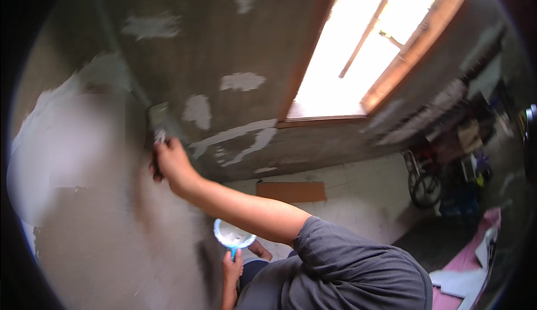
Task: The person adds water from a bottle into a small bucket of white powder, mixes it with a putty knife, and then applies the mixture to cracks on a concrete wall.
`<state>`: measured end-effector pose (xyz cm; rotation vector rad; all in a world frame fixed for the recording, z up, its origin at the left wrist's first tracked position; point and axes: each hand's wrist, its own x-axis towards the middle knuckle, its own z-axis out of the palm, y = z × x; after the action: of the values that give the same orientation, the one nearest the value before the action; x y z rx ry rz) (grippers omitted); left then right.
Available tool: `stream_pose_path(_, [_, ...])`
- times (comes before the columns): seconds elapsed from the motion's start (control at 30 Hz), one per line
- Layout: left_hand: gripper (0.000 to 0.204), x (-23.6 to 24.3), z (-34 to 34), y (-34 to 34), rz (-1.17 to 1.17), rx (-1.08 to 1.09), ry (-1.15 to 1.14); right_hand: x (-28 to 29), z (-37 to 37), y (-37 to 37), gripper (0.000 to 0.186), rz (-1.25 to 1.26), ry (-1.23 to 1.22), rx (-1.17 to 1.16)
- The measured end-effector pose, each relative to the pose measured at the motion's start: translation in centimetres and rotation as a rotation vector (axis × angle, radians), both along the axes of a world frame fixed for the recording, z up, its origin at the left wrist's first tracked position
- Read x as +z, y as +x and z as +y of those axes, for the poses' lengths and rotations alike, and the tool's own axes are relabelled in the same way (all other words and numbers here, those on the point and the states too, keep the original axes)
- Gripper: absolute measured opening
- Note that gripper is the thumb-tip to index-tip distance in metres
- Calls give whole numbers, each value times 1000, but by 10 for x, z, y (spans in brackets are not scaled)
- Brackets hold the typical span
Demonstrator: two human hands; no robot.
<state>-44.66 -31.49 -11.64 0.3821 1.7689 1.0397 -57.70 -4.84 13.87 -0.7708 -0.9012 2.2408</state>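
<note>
My right hand (172, 163) reaches across to the left, its fingers wrapped around a putty knife (159, 119). The knife's wide blade points up and lies against or very near the wall by the corner; contact cannot be told. Lower down, my left hand (232, 265) grips the blue handle of a round dipper (217, 233) with white paste inside. A large pale patch (72, 136) covers the wall left of the knife, blurred in places. Smaller white patches (242, 81) mark the grey wall (212, 36) to the right.
A wood-framed window (330, 119) lets in bright light at the upper right. On the pale floor (358, 181) lies a brown board (291, 192). Farther right stand a wheeled thing (426, 190) and assorted clutter. Pink cloth (475, 248) lies at the lower right.
</note>
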Motion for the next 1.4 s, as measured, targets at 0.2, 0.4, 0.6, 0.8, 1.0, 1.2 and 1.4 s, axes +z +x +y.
stream_pose_path(0.2, [36,40,7,20,-9,-82,5,-8,-20,196,26,-169,371,136])
stream_pose_path(0.4, [40,76,45,60,162,-239,60,-24,-36,403,34,-461,398,22])
stream_pose_path(0.6, [41,60,100,145,365,-429,158,-6,-56,557,27,-698,423,-15])
stream_pose_path(0.8, [37,88,144,275,67,-462,146,-21,-74,686,26,-669,457,-222])
stream_pose_path(1.0, [35,90,169,363,177,-608,208,-19,-76,780,27,-569,408,-405])
stream_pose_path(1.2, [33,111,210,420,233,-727,255,-7,-43,824,20,-822,484,-516])
stream_pose_path(1.4, [28,108,257,461,268,-788,313,-30,33,838,20,-1084,857,-327])
